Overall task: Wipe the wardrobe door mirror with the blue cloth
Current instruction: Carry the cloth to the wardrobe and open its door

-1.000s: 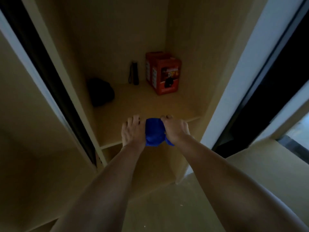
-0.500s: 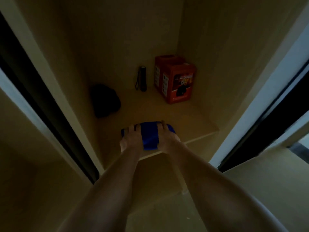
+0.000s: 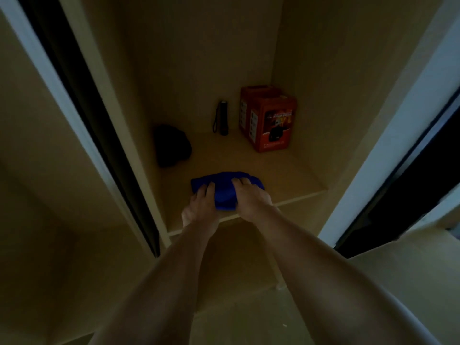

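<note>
Head view: both hands down on the blue cloth (image 3: 225,189) at the shelf's (image 3: 293,175) front edge, left hand (image 3: 202,204) and right hand (image 3: 249,199) each clamped on it. Red box (image 3: 270,120) in the back right corner, flashlight (image 3: 222,117) beside it, dark bundle (image 3: 171,145) by the left wall.

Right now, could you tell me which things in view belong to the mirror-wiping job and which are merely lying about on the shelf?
Belongs to the job:
- blue cloth, lying on the shelf
- left hand and right hand, both resting on it

Just lying about:
- black torch, standing upright
- red boxes
- dark bundle, too dim to identify
</note>
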The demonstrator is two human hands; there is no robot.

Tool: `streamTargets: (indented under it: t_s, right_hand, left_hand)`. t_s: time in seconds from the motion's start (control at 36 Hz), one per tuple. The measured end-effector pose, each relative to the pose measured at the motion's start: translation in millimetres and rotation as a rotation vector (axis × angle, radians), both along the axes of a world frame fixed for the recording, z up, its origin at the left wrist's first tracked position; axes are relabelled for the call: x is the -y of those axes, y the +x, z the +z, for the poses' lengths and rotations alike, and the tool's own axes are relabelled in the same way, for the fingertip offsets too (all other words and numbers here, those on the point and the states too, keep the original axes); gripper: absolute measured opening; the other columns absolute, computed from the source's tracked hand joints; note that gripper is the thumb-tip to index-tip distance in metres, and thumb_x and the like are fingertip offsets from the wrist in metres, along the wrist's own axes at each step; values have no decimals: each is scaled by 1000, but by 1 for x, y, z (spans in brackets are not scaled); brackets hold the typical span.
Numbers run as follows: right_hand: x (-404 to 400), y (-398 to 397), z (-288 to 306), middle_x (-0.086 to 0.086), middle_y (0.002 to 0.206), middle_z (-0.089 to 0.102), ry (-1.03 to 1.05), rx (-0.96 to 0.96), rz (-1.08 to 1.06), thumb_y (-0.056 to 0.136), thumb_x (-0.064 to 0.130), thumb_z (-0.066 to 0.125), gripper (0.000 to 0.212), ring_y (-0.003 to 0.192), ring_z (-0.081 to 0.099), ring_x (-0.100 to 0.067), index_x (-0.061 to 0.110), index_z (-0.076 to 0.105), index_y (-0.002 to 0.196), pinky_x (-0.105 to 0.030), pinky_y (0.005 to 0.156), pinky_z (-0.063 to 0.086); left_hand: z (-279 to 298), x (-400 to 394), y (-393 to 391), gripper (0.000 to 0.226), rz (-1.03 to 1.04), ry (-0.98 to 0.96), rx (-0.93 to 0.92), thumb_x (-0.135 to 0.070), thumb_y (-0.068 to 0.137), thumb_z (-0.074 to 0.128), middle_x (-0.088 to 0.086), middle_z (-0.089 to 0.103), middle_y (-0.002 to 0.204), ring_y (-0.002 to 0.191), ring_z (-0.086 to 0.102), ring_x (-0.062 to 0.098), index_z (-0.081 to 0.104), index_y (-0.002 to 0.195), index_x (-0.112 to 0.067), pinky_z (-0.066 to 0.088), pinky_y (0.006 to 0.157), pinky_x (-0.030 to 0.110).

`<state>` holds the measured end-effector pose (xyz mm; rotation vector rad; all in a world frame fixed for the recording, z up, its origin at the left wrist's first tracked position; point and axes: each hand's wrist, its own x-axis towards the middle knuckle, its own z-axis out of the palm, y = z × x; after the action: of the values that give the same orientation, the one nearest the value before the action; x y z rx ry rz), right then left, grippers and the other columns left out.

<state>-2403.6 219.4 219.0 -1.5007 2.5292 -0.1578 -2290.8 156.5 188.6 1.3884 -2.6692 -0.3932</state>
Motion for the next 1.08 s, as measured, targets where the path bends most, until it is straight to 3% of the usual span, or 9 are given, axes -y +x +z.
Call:
streamTargets:
  t_s: [0.17,0.25,0.36,0.53,0.69,0.83,1.08]
  right_hand:
    - [-20,34,20,-7,112,59,-74,-37,79,92,12,50,33,95,59,-24,12,49,124,-34,64,47]
    - [-29,60,28,-5,97,61,-85,-45,125,90,8,50,18,78,53,-20,12,55,106,-34,58,41]
    - [-31,94,36,-4,93,60,-96,-81,169,90,8,50,9,75,51,-20,17,52,93,-33,60,39]
    - [-18,142,41,-4,103,62,-127,-86,231,91,7,50,25,88,59,-24,16,57,113,-33,62,42]
    - [5,183,45,-5,104,62,-114,-41,250,92,9,51,28,86,60,-25,17,57,118,-35,63,51]
    - [23,203,38,-5,107,61,-117,-23,189,92,11,53,42,85,60,-23,18,45,133,-30,51,40]
    - [55,217,27,-9,128,53,-55,142,9,95,12,47,57,100,59,-26,19,23,146,-32,63,44]
  left_hand:
    - [7,-31,40,59,71,-44,-46,-9,91,45,1,36,141,123,42,22,23,144,-25,47,87,37]
    - [9,-39,65,56,97,-45,-10,-11,92,45,1,35,141,124,42,22,26,143,-22,49,84,35]
    - [16,-46,96,50,125,-54,-21,-13,94,44,1,38,139,122,44,23,31,142,-21,50,82,36]
    - [27,-45,143,41,161,-58,-66,-15,93,47,0,47,129,116,48,21,43,133,-21,51,85,37]
    - [33,-32,189,33,194,-67,-99,-24,93,45,2,52,120,109,51,22,49,126,-21,49,81,35]
    - [33,-13,206,38,205,-67,-76,-15,91,47,2,51,122,112,50,21,46,128,-21,42,74,31]
    - [26,14,217,39,157,-18,-65,-17,92,47,1,49,125,114,48,21,44,130,-20,42,76,32]
